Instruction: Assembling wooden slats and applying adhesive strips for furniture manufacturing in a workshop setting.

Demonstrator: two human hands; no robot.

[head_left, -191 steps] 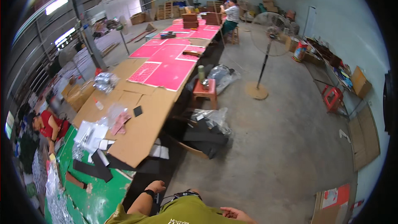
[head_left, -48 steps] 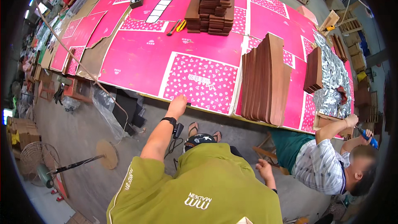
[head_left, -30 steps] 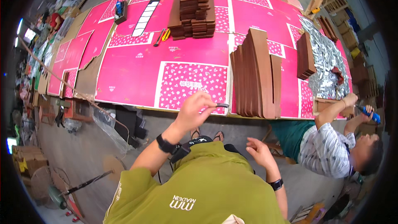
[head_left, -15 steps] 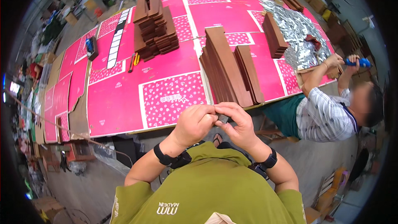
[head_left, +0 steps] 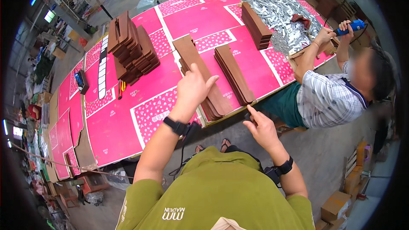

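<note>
A small dark piece [head_left: 246, 117] sits between the thumb and forefinger of the right hand [head_left: 262, 128], just off the counter's near edge; those fingers pinch it, covering much of it, so its kind is hard to make out. The right hand's other fingers are bent and partly hidden.

The left hand [head_left: 191, 89] is over a stack of brown boards [head_left: 219, 103] reaching inward from the near edge. Its thumb and forefinger are spread apart, with nothing visible between them; the remaining fingers are mostly hidden behind the hand. Whether they touch the boards I cannot tell, and the hand and wrist hide part of that stack.

Just right of it, a narrower stack [head_left: 234, 75] also runs in from the near edge. Farther left on the pink-covered counter [head_left: 113, 134] stands a tall brown pile [head_left: 133, 51], a yellow-handled tool [head_left: 122, 88] partly hidden below it. Toward the right end, another brown stack [head_left: 255, 27] borders a heap of silvery pieces [head_left: 281, 15], too jumbled to tell apart. At that end, a co-worker [head_left: 332, 98] grips a blue tool [head_left: 352, 27].
</note>
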